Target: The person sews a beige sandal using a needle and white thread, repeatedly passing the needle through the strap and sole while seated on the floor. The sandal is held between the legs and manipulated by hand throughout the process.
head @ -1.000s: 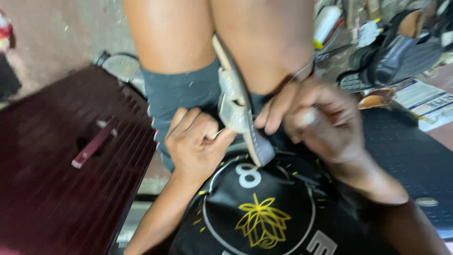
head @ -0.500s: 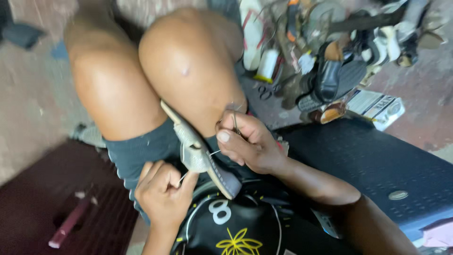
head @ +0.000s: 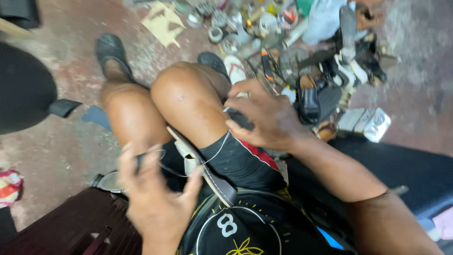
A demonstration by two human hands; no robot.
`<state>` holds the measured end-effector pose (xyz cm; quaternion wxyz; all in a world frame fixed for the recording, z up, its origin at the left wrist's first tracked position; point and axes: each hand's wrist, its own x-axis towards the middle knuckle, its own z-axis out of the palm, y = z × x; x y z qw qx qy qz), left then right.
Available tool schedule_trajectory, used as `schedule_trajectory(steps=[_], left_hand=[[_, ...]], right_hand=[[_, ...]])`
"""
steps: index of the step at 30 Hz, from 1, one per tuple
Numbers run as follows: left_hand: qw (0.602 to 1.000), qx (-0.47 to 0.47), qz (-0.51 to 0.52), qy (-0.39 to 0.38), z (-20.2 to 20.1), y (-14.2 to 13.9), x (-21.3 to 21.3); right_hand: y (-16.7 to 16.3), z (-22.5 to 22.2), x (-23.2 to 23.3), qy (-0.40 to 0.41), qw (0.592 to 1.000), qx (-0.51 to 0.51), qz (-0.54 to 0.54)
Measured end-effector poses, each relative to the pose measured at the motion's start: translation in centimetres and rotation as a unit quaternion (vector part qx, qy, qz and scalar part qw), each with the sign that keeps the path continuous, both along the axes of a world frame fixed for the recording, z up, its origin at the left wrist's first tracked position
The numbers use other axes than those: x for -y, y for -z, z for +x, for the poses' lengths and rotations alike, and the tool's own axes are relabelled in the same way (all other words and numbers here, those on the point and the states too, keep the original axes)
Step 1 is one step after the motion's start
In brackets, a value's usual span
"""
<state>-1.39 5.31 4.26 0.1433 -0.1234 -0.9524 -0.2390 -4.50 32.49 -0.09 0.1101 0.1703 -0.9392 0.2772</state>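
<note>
Sandal (head: 203,167) sits wedged between the thighs, between both hands. Right hand (head: 264,118) clenched on a dark tool handle (head: 239,119), pulling thread (head: 218,147) taut up from the strap. Left hand (head: 158,193) pinches the thread's other end just beside the sole. Stitching looks mid-way; finished length unclear. Shoe pile (head: 325,89) beyond right hand.

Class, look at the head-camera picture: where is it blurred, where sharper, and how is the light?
Head view: the left hand is smeared by motion blur; the right hand and sandal sole are softer than the knees; light is flat and even, without hard shadows; the floor clutter is slightly soft.
</note>
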Motion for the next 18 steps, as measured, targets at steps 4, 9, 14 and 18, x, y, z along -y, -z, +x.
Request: schedule_trajectory(steps=[4, 9, 14, 18], left_hand=[[0.998, -0.044, 0.03, 0.035, -0.2, -4.0, 1.7], [0.983, -0.016, 0.181, 0.013, -0.2, -2.2, 4.6], [0.982, -0.05, 0.139, 0.114, -0.8, -3.4, 0.5], [0.976, -0.175, -0.097, 0.084, -4.2, -9.9, 4.5]], right_hand=[[-4.2, -3.1, -2.4, -0.039, 0.978, 0.008, 0.203], [-7.3, -3.1, -10.2, 0.189, 0.965, -0.052, 0.172], [-5.0, -1.0, -5.0, 0.061, 0.994, -0.082, 0.038], [-8.8, -1.3, -5.2, 0.028, 0.955, -0.18, 0.235]])
